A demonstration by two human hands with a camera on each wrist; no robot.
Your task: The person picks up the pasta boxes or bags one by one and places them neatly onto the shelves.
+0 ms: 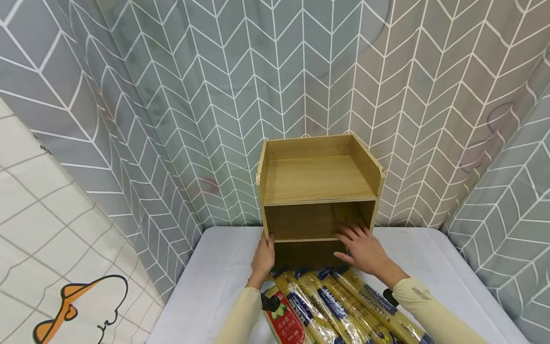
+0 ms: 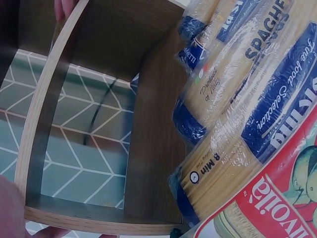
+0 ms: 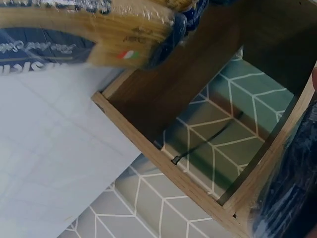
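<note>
A wooden shelf unit (image 1: 318,179) with an open top tray and two compartments stands on the table. My left hand (image 1: 263,258) grips its left side panel near the front edge. My right hand (image 1: 363,251), fingers spread and fairly straight, reaches to the right end of the middle compartment. Under its fingers lies a spaghetti pack (image 1: 343,214), mostly in shadow; its blue plastic end (image 3: 290,183) shows close by in the right wrist view. Several more spaghetti packs (image 1: 331,303) lie side by side before the shelf, their blue ends (image 2: 190,116) toward the bottom compartment.
A red packet with green olives printed on it (image 1: 285,317) lies left of the spaghetti packs. White cloth covers the table (image 1: 206,282). A patterned curtain (image 1: 318,67) hangs close behind the shelf, and shows through the bottom compartment's open back.
</note>
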